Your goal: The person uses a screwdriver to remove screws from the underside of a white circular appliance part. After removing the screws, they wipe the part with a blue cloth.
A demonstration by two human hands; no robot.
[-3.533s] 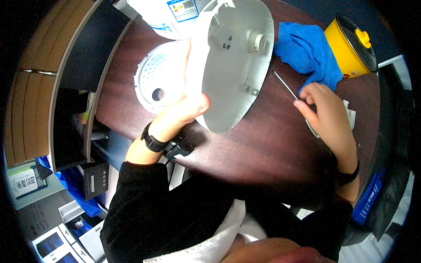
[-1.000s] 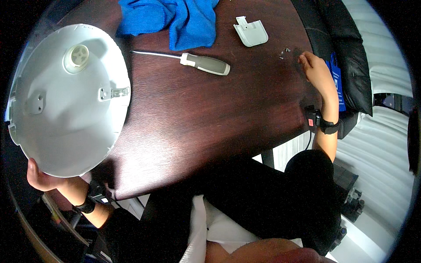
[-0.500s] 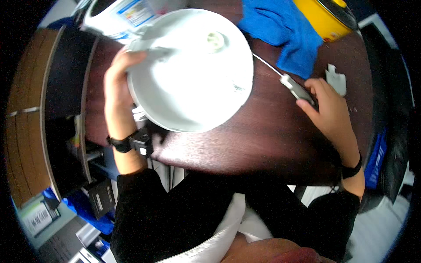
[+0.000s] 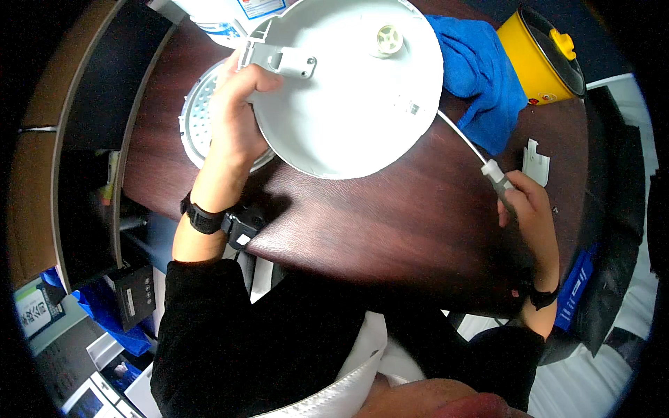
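A round white plastic lid (image 4: 334,125) is tilted up at the top centre, its hollow side showing a grey hinge bracket (image 4: 296,64) and a round vent (image 4: 388,40). My left hand (image 4: 237,115) grips it at the hinge side, thumb over the rim. Behind that hand, partly hidden, a round pale piece with a perforated face (image 4: 198,115) rests on the table. On the right, my right hand (image 4: 533,209) is closed around the grey-and-white handle of a screwdriver (image 4: 497,180). Its long thin shaft points up-left, with the tip hidden behind the lid.
A blue cloth (image 4: 477,76) lies beyond the screwdriver, beside a yellow pot (image 4: 533,63). Near my right hand is a small white plastic piece (image 4: 535,166). A white container (image 4: 226,21) stands at the top left of the dark wooden table (image 4: 362,230), and shelving (image 4: 87,181) borders its left.
My right fingers have closed around the screwdriver handle. The lid has shifted up and right in view with my left hand, and the perforated piece behind it now shows.
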